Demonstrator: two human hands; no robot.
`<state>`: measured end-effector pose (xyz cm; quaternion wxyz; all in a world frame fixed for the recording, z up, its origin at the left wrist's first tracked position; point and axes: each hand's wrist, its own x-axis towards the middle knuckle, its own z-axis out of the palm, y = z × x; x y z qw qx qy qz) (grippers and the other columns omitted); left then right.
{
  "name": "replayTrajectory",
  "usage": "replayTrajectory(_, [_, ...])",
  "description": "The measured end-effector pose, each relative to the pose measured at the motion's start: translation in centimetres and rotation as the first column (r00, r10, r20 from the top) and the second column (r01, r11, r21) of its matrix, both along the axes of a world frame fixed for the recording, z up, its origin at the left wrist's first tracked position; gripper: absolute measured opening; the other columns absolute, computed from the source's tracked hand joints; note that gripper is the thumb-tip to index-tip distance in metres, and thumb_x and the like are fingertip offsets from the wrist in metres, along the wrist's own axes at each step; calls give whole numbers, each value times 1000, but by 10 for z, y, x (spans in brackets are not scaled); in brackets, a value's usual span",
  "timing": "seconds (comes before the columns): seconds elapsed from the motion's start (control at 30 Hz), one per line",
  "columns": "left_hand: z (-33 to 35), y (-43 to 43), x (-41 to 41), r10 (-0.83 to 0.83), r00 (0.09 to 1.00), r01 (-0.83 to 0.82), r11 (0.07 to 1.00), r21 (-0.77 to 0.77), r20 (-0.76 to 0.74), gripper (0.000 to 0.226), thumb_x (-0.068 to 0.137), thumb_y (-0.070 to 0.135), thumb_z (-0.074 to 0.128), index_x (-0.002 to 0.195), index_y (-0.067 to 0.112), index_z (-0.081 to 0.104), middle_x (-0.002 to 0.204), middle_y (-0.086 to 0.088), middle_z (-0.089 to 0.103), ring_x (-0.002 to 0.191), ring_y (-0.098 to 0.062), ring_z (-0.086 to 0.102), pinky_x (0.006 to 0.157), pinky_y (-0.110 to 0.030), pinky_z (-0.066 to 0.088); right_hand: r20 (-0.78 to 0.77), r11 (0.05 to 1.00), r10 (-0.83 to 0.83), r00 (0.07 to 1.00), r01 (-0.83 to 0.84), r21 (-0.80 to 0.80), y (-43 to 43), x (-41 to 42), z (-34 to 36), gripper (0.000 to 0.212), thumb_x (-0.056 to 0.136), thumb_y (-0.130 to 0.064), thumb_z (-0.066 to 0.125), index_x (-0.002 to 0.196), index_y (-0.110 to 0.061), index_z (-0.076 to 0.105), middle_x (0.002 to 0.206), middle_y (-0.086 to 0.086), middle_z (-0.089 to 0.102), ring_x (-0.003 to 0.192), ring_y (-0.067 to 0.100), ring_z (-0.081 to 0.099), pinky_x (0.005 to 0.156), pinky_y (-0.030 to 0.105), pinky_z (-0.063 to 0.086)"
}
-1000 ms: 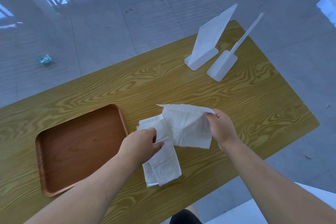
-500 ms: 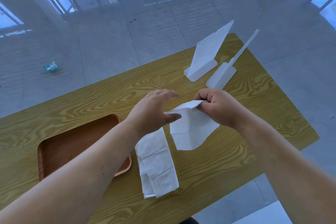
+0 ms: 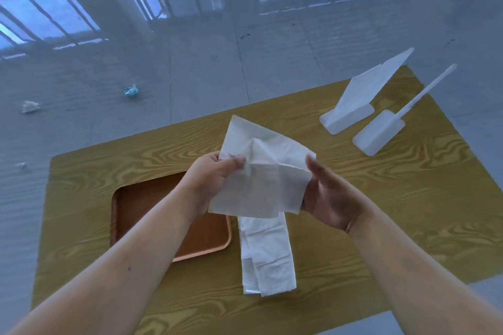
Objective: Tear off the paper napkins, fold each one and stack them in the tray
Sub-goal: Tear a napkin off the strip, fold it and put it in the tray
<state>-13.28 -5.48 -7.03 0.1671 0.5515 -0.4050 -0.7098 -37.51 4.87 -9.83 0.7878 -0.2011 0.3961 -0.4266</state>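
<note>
A tray (image 3: 123, 204) is seen below the left hand (image 3: 209, 182), whose fingers are pinched on a napkin (image 3: 261, 171) held above the table (image 3: 381, 198). Its right edge is clasped by the right hand (image 3: 330, 198); a napkin strip (image 3: 268, 255) lies beneath.

We hold one napkin (image 3: 261, 179) up between our hands, above the counter (image 3: 381, 212): the left hand (image 3: 209, 182) at its left edge, the right hand (image 3: 329, 198) at its right edge. Below and left of the left hand lies the tray (image 3: 141, 198) on the counter. Just beside the tray's right side, under the held napkin, the napkin strip (image 3: 268, 255) lies flat. Two stands (image 3: 362, 114) sit well beyond the right hand, at the counter's far right.
</note>
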Motion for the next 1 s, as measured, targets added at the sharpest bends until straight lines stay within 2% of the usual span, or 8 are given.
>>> replayTrajectory(0.2, [-8, 1, 82, 111, 994, -111, 994, -3, 15, 13, 92, 34, 81, 91, 22, 86, 104, -10, 84, 84, -23, 81, 63, -34, 63, -226, 987, -75, 971, 104, 119, -27, 65, -2, 19, 97, -11, 72, 113, -6, 81, 112, 16, 81, 93, 24, 79, 80, 38, 66])
replayTrajectory(0.33, [-11, 7, 132, 140, 990, -140, 990, -3, 16, 23, 90, 21, 81, 112, 14, 81, 112, -11, 83, 103, -33, 77, 75, -38, 62, -422, 991, -55, 905, 101, 88, -39, 99, 4, 20, 99, 3, 64, 110, -6, 77, 102, 12, 83, 90, 26, 79, 77, 37, 66])
replayTrajectory(0.43, [-6, 11, 154, 140, 990, -141, 989, -39, -24, 63, 81, 16, 89, 138, 20, 63, 121, -11, 81, 110, -32, 77, 85, -41, 63, -563, 998, -47, 825, 64, 10, -44, 118, 7, 40, 98, 2, 68, 135, -9, 57, 110, 13, 83, 101, 30, 79, 88, 44, 65])
replayTrajectory(0.5, [-4, 11, 165, 158, 987, -157, 985, -76, 12, 95, 82, 10, 89, 159, 26, 36, 119, -15, 80, 108, -32, 78, 96, -51, 60, -547, 1000, -25, 837, 20, -15, -46, 129, 8, 76, 97, 2, 70, 156, -26, 31, 104, 11, 84, 96, 24, 80, 83, 36, 63])
replayTrajectory(0.57, [-1, 10, 173, 207, 978, -203, 974, -99, 37, 109, 85, 4, 86, 166, 30, 18, 116, -18, 80, 105, -33, 78, 98, -52, 59, -540, 999, -1, 842, -16, -28, -48, 136, 7, 99, 96, 3, 71, 168, -25, 10, 96, 9, 83, 91, 18, 78, 80, 27, 60])
replayTrajectory(0.73, [10, 6, 192, 171, 982, -146, 958, -248, 82, 67, 89, 2, 81, 146, 23, 53, 98, -9, 84, 91, -21, 81, 74, -26, 62, -578, 997, 11, 816, -53, -55, -53, 144, 10, 103, 94, -3, 74, 169, -26, 8, 98, 9, 83, 101, 19, 78, 89, 28, 54])
replayTrajectory(0.83, [15, 4, 201, 110, 982, -57, 947, -317, 152, 40, 90, 6, 81, 125, 21, 70, 87, 1, 84, 85, -18, 80, 70, -22, 60, -611, 996, 20, 791, -70, -58, -58, 147, 14, 99, 95, -4, 75, 169, -25, 13, 106, 9, 84, 107, 19, 78, 92, 33, 55])
replayTrajectory(1.0, [14, -1, 212, 81, 927, 98, 891, -444, 367, 13, 89, 20, 85, 98, 28, 79, 79, 8, 79, 74, -4, 70, 75, -27, 57, -725, 982, 42, 688, -164, -99, -66, 154, 21, 50, 95, -4, 76, 141, -15, 64, 94, -4, 85, 92, 7, 79, 79, 20, 58])
